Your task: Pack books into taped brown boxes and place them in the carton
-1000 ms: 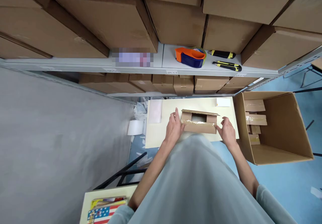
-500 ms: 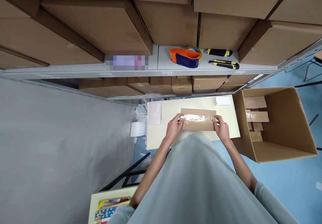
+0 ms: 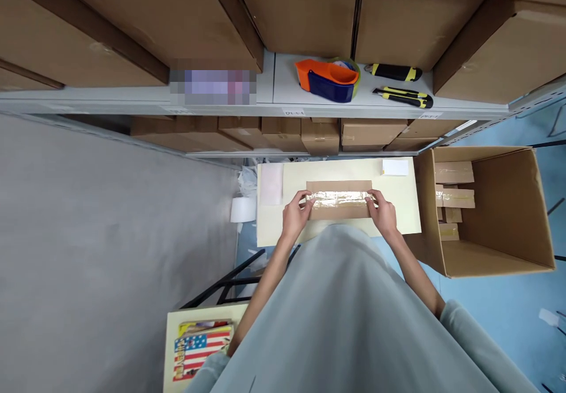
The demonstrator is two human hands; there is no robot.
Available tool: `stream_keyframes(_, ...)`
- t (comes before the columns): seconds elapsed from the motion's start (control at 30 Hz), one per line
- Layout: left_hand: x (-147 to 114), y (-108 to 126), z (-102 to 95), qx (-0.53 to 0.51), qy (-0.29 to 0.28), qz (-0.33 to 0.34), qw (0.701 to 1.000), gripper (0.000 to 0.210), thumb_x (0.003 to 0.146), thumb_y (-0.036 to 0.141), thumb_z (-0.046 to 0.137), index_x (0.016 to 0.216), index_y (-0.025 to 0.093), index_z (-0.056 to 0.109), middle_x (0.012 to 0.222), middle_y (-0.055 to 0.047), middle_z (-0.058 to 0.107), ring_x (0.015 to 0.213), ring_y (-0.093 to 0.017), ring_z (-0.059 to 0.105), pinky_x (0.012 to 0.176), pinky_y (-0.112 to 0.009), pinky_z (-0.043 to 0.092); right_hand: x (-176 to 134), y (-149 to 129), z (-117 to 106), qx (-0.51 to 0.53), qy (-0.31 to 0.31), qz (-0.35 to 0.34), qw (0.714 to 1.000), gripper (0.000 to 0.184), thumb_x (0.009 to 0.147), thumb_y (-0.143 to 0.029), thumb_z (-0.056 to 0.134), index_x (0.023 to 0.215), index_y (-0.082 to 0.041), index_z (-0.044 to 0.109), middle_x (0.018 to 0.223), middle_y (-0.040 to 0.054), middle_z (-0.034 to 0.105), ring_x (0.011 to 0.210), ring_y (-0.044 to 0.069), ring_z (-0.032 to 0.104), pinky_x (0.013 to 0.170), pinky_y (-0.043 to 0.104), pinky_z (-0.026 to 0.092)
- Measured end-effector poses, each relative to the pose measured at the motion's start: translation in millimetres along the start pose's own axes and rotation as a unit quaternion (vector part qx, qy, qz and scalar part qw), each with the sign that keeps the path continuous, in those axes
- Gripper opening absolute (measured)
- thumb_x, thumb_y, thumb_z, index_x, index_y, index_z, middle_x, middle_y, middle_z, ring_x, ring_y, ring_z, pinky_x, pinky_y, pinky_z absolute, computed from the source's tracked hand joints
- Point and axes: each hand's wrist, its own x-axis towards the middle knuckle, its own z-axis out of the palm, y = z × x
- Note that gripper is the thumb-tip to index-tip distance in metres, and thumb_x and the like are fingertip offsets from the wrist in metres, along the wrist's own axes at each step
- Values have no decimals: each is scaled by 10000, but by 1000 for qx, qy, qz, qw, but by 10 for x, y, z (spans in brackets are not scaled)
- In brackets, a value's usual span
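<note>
A flat brown cardboard package (image 3: 339,211) lies over the pale table, with shiny clear tape running along its length. My left hand (image 3: 296,213) pinches its left end, thumb and fingers closed on the edge near the tape. At the opposite end, my right hand (image 3: 382,211) grips the right edge in the same way. The package is level between both hands. Whether it rests on the tabletop (image 3: 294,175) or is held just above it I cannot tell.
To the right stands a large open carton (image 3: 508,204) with several taped packages inside. A shelf above the table holds an orange and blue tape dispenser (image 3: 329,81), two utility knives (image 3: 395,72) and big boxes. A white box (image 3: 395,167) sits at the table's back right; magazines (image 3: 203,349) lie lower left.
My head view has shifted, so the shelf appears higher and closer. Both hands and the package have moved slightly left in view; the grip at both ends stays.
</note>
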Motion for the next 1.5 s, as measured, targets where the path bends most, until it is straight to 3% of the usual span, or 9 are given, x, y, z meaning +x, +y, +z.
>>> stream_keyframes(0.3,289,-251,-23,-69,-24,-5,997,292,943,445,634,1134,224,645,1158,-95,780,1123,-222,756,855,-282,608,-112,-314,121,-98,4,-30,995,434,1176,-398,335,1474,-245,611,1437,126,747,916,248,784,719,279,509)
stream_keyframes(0.47,188,-366,291,-45,-11,-26,999,252,950,389,621,1123,217,688,1166,-96,803,1136,-234,761,930,-311,591,-27,35,240,-101,-26,-5,995,415,1160,-343,367,1470,-220,614,1293,125,807,877,250,782,741,287,509)
stream_keyframes(0.6,-38,-433,521,-45,0,-29,999,321,960,458,659,1178,229,720,1145,-59,812,974,-203,773,837,-276,575,-7,466,321,-51,-16,2,999,428,1135,-335,381,1459,-195,624,1179,133,836,903,289,804,770,327,542)
stream_keyframes(0.73,-193,-504,618,-29,3,-31,999,342,970,491,676,1195,243,742,960,-22,805,881,-202,763,774,-272,549,-34,793,352,64,-19,-12,998,380,1103,-410,463,1398,-261,651,1136,88,843,1105,323,809,816,353,583)
stream_keyframes(0.83,-211,-556,627,-59,8,-31,998,348,955,502,704,1182,244,753,1020,-42,821,950,-227,783,850,-307,584,-58,887,389,101,-14,-17,995,375,1091,-474,489,1368,-294,665,1176,76,835,1156,321,802,822,361,604)
stream_keyframes(1.0,-123,-632,611,-104,32,1,994,357,966,504,705,1199,239,757,1177,-79,822,1055,-243,789,971,-354,604,-36,851,483,103,7,-23,994,418,1084,-523,496,1372,-283,679,1220,97,825,1105,321,809,854,393,627)
stream_keyframes(1.3,-40,-654,578,-32,23,24,999,299,1018,455,663,1232,260,736,1129,-52,805,931,-217,756,835,-315,583,89,753,413,49,-31,-37,998,416,1099,-454,442,1425,-271,623,1212,106,818,1092,340,800,842,410,605)
stream_keyframes(1.4,-36,-643,554,-17,16,69,997,278,1049,425,623,1248,259,725,1251,-77,769,1006,-226,749,937,-358,593,87,694,370,-5,-32,-51,998,425,1104,-425,421,1441,-245,607,1318,135,780,1021,329,797,837,431,615)
stream_keyframes(1.5,-10,-610,497,12,27,116,993,263,1041,430,659,1218,255,745,1307,-105,721,1219,-268,711,1090,-410,564,80,627,342,-43,-2,-91,995,407,1110,-451,435,1360,-221,659,1539,177,654,1188,345,754,893,457,635)
